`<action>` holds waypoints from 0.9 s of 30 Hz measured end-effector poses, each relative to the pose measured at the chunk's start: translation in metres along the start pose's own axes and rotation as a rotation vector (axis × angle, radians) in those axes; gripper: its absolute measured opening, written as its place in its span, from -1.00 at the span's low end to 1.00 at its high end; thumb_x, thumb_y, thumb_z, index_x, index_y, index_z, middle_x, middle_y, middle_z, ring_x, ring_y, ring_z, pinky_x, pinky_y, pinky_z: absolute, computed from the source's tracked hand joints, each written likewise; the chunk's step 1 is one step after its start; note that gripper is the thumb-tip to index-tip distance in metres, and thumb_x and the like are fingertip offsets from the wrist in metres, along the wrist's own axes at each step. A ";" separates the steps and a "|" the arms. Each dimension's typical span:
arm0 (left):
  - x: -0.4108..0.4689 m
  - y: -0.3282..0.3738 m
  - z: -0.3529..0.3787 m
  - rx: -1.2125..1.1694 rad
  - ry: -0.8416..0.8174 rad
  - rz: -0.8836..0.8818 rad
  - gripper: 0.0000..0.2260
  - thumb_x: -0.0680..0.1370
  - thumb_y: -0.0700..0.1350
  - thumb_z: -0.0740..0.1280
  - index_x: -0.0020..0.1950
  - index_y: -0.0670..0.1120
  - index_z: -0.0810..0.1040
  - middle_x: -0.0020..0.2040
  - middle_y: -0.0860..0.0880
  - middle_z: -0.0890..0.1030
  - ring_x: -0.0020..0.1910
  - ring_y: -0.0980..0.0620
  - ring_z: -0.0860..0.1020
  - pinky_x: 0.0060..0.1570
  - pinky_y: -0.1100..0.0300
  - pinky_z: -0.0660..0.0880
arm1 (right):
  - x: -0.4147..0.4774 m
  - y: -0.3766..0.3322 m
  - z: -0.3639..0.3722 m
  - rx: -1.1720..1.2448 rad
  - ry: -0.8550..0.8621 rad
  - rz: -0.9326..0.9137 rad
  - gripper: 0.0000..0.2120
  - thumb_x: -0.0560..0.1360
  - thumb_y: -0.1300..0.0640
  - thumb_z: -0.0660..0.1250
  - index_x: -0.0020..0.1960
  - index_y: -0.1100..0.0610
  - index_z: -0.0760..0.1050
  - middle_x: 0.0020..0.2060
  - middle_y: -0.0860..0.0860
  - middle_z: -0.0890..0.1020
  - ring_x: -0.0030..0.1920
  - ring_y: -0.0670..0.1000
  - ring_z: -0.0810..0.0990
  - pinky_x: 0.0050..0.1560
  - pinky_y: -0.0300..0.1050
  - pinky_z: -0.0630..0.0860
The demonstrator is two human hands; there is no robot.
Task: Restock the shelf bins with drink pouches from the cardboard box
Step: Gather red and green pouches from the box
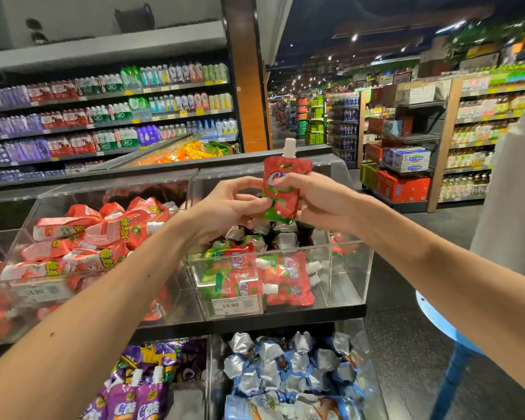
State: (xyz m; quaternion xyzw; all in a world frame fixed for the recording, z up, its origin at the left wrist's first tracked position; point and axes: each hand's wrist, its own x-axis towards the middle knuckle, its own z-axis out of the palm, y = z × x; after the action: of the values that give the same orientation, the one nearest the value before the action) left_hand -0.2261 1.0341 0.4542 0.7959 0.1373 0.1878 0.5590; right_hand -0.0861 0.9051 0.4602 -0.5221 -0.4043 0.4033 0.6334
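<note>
— Right hand [312, 198]: what was its pose?
— Right forearm reached forward and inward from the lower right. Thumb lay across the front of the drink pouch [281, 189]. Curled fingers wrapped behind its right edge, clamped on it.
— And the left hand [234, 204]?
— Left forearm ran up from the lower left. Thumb and fingertips pinched the pouch's lower left edge, so both hands gripped the same pouch.
— Where did the pouch sit?
— Between the two hands, upright, white cap [289, 146] on top, printed face toward the camera. It was held above the right clear bin [349, 274] on the upper shelf. Whether its bottom touched the pile inside could not be told. The binned pouches [288, 277] carried the same red-and-green print.
— Neighbouring bins?
— The left bin [9, 241] on that shelf held pink-red pouches. Below lay purple pouches [140, 398] and blue-and-silver pouches [291, 365]. A price tag [231, 305] reading 14.90 sat on the right bin's front.
</note>
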 end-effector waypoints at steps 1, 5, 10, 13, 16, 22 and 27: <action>0.002 -0.002 -0.004 0.100 0.010 0.007 -0.72 0.55 -0.23 0.41 0.23 0.00 0.57 -0.01 -0.16 0.71 -0.14 0.00 0.65 -0.26 0.20 0.53 | 0.000 -0.002 -0.002 -0.160 0.104 -0.057 -0.52 0.55 0.13 0.39 0.38 0.24 0.34 0.25 0.21 0.57 0.19 0.13 0.59 0.33 0.10 0.48; 0.005 -0.012 -0.016 0.597 -0.073 -0.131 -0.67 0.56 -0.15 0.43 0.29 0.08 0.55 0.01 -0.08 0.68 -0.16 0.11 0.63 -0.13 0.17 0.54 | 0.000 -0.004 -0.014 -1.072 0.367 -0.444 -0.36 0.46 0.10 0.49 0.44 0.17 0.30 0.27 0.10 0.46 0.28 0.06 0.44 0.30 -0.10 0.37; 0.018 -0.009 0.004 0.893 -0.179 -0.172 -0.60 0.54 -0.11 0.45 0.37 0.04 0.54 0.04 -0.01 0.64 -0.08 0.09 0.60 -0.03 0.19 0.47 | 0.006 0.013 -0.001 -1.628 -0.036 -0.234 -0.62 0.47 0.05 0.49 0.25 0.10 0.55 0.11 0.09 0.62 0.08 0.11 0.57 0.01 -0.06 0.50; 0.027 -0.006 0.016 0.971 -0.211 -0.178 -0.58 0.50 -0.11 0.50 0.35 -0.01 0.56 0.06 -0.02 0.66 -0.06 0.04 0.60 -0.06 0.18 0.48 | 0.007 0.017 0.004 -1.716 -0.064 -0.171 -0.66 0.42 0.08 0.54 0.13 0.16 0.57 0.02 0.13 0.60 -0.08 0.13 0.52 -0.13 -0.10 0.43; 0.032 -0.006 0.022 1.047 -0.186 -0.181 -0.67 0.46 -0.10 0.54 0.21 -0.03 0.65 0.07 -0.05 0.68 -0.01 0.00 0.62 -0.09 0.17 0.52 | 0.008 0.016 0.007 -1.767 -0.114 -0.111 -0.73 0.41 0.11 0.55 0.00 0.16 0.54 -0.15 0.07 0.51 -0.18 0.09 0.49 -0.19 -0.12 0.40; 0.027 -0.017 0.040 1.053 -0.163 -0.249 -0.78 0.42 -0.13 0.57 0.04 -0.01 0.70 -0.03 -0.01 0.70 -0.02 -0.01 0.64 0.01 0.11 0.60 | 0.000 0.020 0.008 -1.790 -0.190 -0.101 -0.81 0.56 0.26 0.30 0.15 0.23 0.55 0.04 0.15 0.63 -0.16 0.11 0.52 -0.19 -0.11 0.37; 0.022 -0.009 0.040 1.063 -0.153 -0.355 -0.81 0.43 -0.02 0.57 0.03 0.03 0.71 -0.04 0.06 0.70 -0.04 0.06 0.65 0.07 0.05 0.61 | -0.003 0.018 0.002 -1.822 -0.239 -0.171 -0.77 0.58 0.28 0.23 0.22 0.26 0.51 0.10 0.17 0.61 0.01 0.16 0.60 -0.17 -0.10 0.36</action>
State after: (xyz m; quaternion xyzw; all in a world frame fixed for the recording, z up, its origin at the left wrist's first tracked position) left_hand -0.1884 1.0136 0.4366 0.9439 0.3039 -0.0625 0.1129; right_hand -0.0910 0.9049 0.4426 -0.7423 -0.6655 -0.0674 -0.0405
